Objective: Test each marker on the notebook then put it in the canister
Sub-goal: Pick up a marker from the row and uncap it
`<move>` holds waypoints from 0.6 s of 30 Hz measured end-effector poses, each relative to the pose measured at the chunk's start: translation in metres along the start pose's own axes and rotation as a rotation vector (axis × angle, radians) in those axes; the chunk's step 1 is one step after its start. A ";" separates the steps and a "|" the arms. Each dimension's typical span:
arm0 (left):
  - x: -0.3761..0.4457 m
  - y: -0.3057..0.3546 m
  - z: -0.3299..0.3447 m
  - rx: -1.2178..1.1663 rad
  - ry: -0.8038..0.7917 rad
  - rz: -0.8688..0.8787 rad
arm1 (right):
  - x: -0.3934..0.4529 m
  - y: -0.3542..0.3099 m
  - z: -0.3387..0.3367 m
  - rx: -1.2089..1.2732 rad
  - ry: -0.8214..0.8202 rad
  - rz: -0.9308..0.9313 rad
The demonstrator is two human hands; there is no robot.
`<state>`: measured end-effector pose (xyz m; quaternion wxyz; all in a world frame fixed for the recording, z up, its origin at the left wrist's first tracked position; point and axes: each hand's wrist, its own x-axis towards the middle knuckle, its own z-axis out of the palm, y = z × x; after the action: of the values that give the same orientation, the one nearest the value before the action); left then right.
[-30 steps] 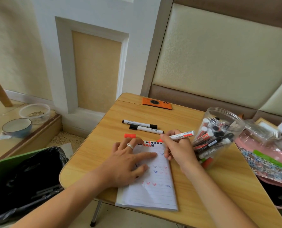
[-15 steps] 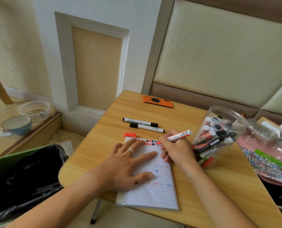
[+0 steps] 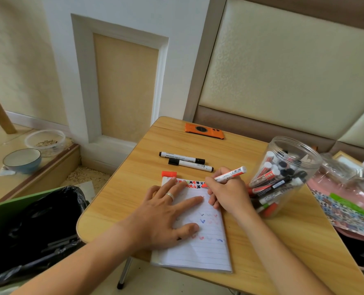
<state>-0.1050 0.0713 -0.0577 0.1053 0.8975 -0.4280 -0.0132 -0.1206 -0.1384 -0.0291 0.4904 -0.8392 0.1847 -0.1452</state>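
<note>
Two black markers (image 3: 182, 157) still wait on the counter (image 3: 283, 241) while my right hand (image 3: 228, 192) pinches the red marker (image 3: 228, 175), tip on the notebook (image 3: 204, 248) under my flat-spread left hand (image 3: 166, 216); next up, I'd guess, recap with the red cap (image 3: 169, 173) and drop it in the canister (image 3: 283, 177).

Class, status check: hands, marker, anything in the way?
Left hand flat on notebook. Right hand grips red marker, tip at page. Canister open, unobstructed.

Sitting against white panelled wall (image 3: 121, 24) and cream padded upholstered panels (image 3: 283, 67): rounded light-wood table (image 3: 283, 241); green bin with black liner (image 3: 28, 220) standing beside; daylight falling evenly.
</note>
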 end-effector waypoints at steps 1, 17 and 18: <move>-0.001 0.000 0.000 0.001 0.000 0.001 | 0.000 0.001 0.000 0.001 0.000 0.005; -0.002 0.001 -0.001 0.009 0.027 0.008 | -0.003 -0.002 0.000 -0.015 0.033 0.018; -0.002 0.001 -0.001 0.007 0.029 0.010 | -0.003 -0.002 0.000 -0.015 0.033 0.017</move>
<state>-0.1071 0.0725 -0.0569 0.1086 0.8958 -0.4309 0.0017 -0.1232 -0.1357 -0.0276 0.4821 -0.8388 0.2011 -0.1534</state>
